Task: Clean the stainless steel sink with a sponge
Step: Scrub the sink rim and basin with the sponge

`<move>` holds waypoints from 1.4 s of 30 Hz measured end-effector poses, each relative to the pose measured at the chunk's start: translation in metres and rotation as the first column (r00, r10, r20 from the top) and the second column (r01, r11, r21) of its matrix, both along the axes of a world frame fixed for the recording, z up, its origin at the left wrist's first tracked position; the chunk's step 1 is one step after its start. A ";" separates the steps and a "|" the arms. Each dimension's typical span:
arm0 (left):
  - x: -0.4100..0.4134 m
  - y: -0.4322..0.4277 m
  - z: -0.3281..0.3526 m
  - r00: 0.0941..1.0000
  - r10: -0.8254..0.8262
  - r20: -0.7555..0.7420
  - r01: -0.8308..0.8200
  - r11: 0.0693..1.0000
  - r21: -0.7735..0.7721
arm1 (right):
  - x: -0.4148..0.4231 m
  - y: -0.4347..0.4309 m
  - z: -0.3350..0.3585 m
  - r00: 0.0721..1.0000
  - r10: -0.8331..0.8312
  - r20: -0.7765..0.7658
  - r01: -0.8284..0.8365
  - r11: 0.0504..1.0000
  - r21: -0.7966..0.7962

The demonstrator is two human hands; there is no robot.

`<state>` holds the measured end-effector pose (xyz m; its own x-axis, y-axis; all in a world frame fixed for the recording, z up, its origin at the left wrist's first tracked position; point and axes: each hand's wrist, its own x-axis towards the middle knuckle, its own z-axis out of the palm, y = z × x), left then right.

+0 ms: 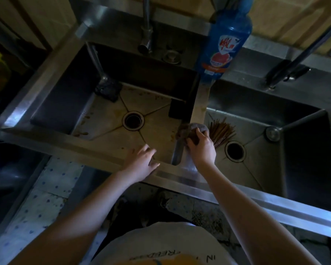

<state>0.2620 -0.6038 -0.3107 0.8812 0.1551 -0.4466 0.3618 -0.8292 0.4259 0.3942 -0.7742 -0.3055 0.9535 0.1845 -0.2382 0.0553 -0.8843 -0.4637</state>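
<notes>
Gripping the sponge [194,129], my right hand [201,148] has its fingers curled over the grey pad and presses it onto the narrow steel divider [198,104] between the two basins. My left hand [141,162] holds nothing; its fingers lie spread and flat on the near rim of the sink [96,155], fingertips reaching over the edge into the left basin.

Just beyond the sponge, on the right basin's floor, a fan of chopsticks [221,133] lies close to my knuckles, between them and the right drain [235,151]. The rest of that basin floor is bare, with a round plug [273,133] sitting toward the far right corner.

In the left basin the floor is stained brown along its edges, and the drain [133,120] sits open in the middle with bare steel all round it. A dark block [177,110] leans against the divider's left wall, and a dark scrubber [108,89] sits in the far left corner.

At the far end of the divider stands a blue detergent bottle [225,44], with the tap [146,29] to its left on the back ledge.
</notes>
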 end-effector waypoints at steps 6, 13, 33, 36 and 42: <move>0.005 -0.015 -0.004 0.999 0.022 0.035 -0.022 1.000 0.008 | 0.035 0.007 0.001 1.000 -0.012 0.018 0.012 1.000 0.003; 0.017 -0.039 -0.005 0.994 0.019 0.109 -0.021 1.000 0.012 | 0.077 0.016 0.006 1.000 -0.014 0.020 0.013 0.999 0.031; 0.104 -0.066 -0.008 0.986 0.018 0.165 -0.033 0.995 0.090 | 0.129 0.013 -0.003 0.998 0.054 0.036 -0.058 0.991 0.122; 0.104 -0.064 -0.011 0.990 0.040 0.137 -0.043 0.999 0.017 | 0.146 0.018 -0.003 0.997 0.050 0.050 -0.056 0.992 0.112; 0.106 -0.054 -0.014 0.985 0.095 0.146 -0.086 0.994 -0.064 | 0.181 0.028 -0.007 0.998 0.046 0.043 -0.051 0.992 0.115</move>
<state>0.3684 -0.6579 -0.3252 0.9217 0.2154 -0.3225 0.3637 -0.7688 0.5260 0.5754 -0.7461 -0.3125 0.9512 0.2547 -0.1739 0.1173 -0.8203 -0.5598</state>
